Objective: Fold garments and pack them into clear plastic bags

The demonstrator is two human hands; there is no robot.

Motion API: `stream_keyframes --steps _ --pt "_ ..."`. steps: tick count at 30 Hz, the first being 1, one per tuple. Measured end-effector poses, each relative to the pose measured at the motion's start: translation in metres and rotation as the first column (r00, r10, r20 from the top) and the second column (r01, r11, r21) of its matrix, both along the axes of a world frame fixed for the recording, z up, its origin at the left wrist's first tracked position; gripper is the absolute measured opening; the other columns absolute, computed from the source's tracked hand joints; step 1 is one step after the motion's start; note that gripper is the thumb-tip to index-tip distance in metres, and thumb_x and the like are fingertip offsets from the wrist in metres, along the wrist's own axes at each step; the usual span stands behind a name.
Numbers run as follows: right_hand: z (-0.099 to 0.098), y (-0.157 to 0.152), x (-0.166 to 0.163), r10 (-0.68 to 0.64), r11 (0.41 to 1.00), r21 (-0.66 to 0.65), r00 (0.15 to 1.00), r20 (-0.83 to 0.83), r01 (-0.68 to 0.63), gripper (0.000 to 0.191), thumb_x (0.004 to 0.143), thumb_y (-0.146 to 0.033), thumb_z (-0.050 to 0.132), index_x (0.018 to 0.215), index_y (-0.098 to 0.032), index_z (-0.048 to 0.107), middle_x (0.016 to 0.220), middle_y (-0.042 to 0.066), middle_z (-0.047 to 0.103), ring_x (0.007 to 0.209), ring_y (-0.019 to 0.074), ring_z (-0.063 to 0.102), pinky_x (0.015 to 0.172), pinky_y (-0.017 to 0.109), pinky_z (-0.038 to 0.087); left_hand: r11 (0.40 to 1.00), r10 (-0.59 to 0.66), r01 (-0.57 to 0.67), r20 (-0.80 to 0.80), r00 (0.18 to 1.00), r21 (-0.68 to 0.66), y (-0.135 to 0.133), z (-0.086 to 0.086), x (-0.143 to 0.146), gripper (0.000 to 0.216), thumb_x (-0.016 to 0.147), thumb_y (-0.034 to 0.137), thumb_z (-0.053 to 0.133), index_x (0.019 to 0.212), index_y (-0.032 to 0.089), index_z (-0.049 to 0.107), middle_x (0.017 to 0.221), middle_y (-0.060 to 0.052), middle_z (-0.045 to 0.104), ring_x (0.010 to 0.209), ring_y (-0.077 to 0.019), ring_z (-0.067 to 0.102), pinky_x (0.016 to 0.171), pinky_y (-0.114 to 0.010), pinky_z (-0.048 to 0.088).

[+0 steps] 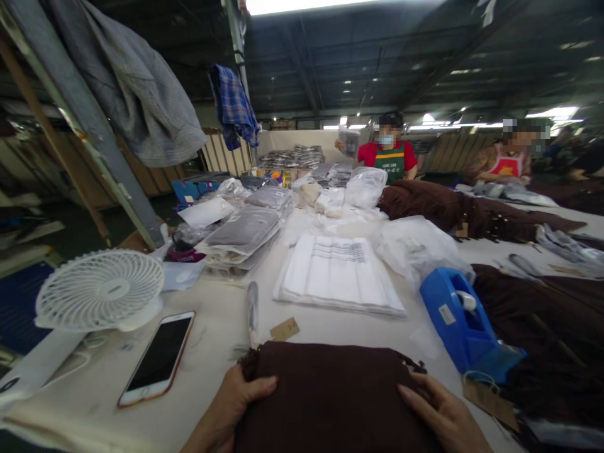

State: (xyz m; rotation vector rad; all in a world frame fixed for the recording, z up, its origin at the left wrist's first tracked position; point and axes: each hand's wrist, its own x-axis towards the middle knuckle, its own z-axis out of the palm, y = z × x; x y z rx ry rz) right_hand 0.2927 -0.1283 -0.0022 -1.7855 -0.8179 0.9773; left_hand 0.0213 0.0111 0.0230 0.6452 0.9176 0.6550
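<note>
A dark brown folded cloth item (330, 396), probably a garment, lies at the table's near edge. My left hand (236, 399) grips its left side, thumb on top and fingers tucked underneath. On the opposite side my right hand (436, 409) holds the edge the same way, its thumb lying on the cloth. Just beyond the fold sits a brown cardboard tag (285, 329). Farther back is a stack of flat white plastic bags (337, 274) with printed lines. A blue tape dispenser (465, 324) stands to the right, beside more brown cloth (533, 314).
At left are a white fan (101, 289) and a phone (158, 358). Bagged grey items (243, 233) are piled behind them. Crumpled clear plastic (418, 248) lies right of the white bags. Two people, one in a green apron (389, 163), are across the tables.
</note>
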Motion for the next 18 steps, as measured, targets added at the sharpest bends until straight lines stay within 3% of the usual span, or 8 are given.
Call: stream_keyframes --steps 4,10,12,13,15,16,17,18 --pt "0.012 0.015 0.008 -0.088 0.995 0.054 0.996 -0.025 0.089 0.045 0.065 -0.054 0.063 0.095 -0.02 0.058 0.097 0.006 0.069 0.091 0.0268 0.063 0.077 0.035 0.052 0.992 -0.078 0.079 -0.012 0.997 0.096 0.015 0.009 0.004 0.063 0.052 0.019 0.081 0.109 0.009 0.056 0.087 -0.013 0.07 0.078 -0.0299 0.067 0.078 -0.043 0.053" --pt "-0.028 0.015 0.012 -0.01 1.0 0.028 0.969 0.245 0.003 0.048 0.072 -0.056 0.051 0.101 -0.018 0.057 0.103 0.01 0.066 0.092 0.0251 0.063 0.079 0.037 0.052 0.991 -0.068 0.086 -0.166 0.984 0.103 0.019 -0.027 0.005 0.062 0.052 0.026 0.079 0.106 0.01 0.055 0.086 -0.012 0.071 0.078 -0.0295 0.067 0.074 -0.041 0.054" --pt "-0.036 0.005 0.012 -0.077 0.993 0.118 0.831 0.551 0.013 0.046 0.078 -0.054 0.046 0.104 -0.017 0.056 0.104 0.011 0.064 0.092 0.0257 0.062 0.078 0.04 0.052 0.972 -0.046 0.113 -0.309 0.95 0.205 0.017 -0.035 -0.006 0.056 0.058 0.036 0.074 0.104 0.01 0.055 0.092 -0.013 0.069 0.085 -0.0295 0.066 0.079 -0.042 0.053" --pt "-0.037 -0.002 0.012 -0.129 0.98 0.198 0.696 0.707 -0.019 0.044 0.08 -0.051 0.046 0.105 -0.017 0.055 0.104 0.012 0.063 0.094 0.0258 0.062 0.078 0.04 0.052 0.945 0.019 0.123 -0.424 0.906 0.304 0.015 -0.038 -0.013 0.054 0.061 0.041 0.07 0.103 0.01 0.054 0.095 -0.014 0.068 0.088 -0.0299 0.065 0.082 -0.043 0.052" --pt "-0.036 -0.016 0.009 -0.189 0.937 0.285 0.392 0.9 -0.201 0.04 0.083 -0.043 0.047 0.112 -0.016 0.052 0.106 0.012 0.062 0.097 0.0234 0.06 0.081 0.036 0.051 0.791 0.296 0.183 -0.627 0.72 0.584 0.009 -0.044 -0.031 0.057 0.068 0.049 0.061 0.107 0.009 0.052 0.102 -0.018 0.065 0.094 -0.0311 0.063 0.083 -0.045 0.051" --pt "-0.036 -0.023 0.008 -0.193 0.91 0.274 0.267 0.944 -0.312 0.038 0.084 -0.039 0.048 0.114 -0.016 0.051 0.106 0.012 0.062 0.097 0.0216 0.06 0.081 0.033 0.05 0.643 0.472 0.268 -0.647 0.599 0.718 0.004 -0.048 -0.039 0.058 0.072 0.05 0.057 0.111 0.007 0.049 0.107 -0.02 0.063 0.097 -0.0314 0.061 0.082 -0.046 0.051" --pt "-0.036 -0.027 0.005 -0.18 0.884 0.233 0.167 0.969 -0.405 0.037 0.084 -0.036 0.049 0.115 -0.017 0.05 0.106 0.011 0.062 0.096 0.0201 0.06 0.08 0.03 0.05 0.453 0.615 0.399 -0.604 0.507 0.797 -0.002 -0.051 -0.046 0.059 0.076 0.048 0.054 0.117 0.006 0.047 0.113 -0.021 0.06 0.102 -0.0307 0.059 0.083 -0.044 0.051" --pt "-0.037 -0.031 0.003 -0.165 0.864 0.187 0.088 0.982 -0.468 0.036 0.084 -0.034 0.049 0.115 -0.017 0.05 0.105 0.011 0.062 0.095 0.0197 0.06 0.078 0.029 0.051 0.226 0.709 0.541 -0.518 0.479 0.81 -0.008 -0.055 -0.05 0.058 0.079 0.045 0.052 0.121 0.006 0.044 0.118 -0.02 0.057 0.108 -0.029 0.056 0.087 -0.041 0.049"
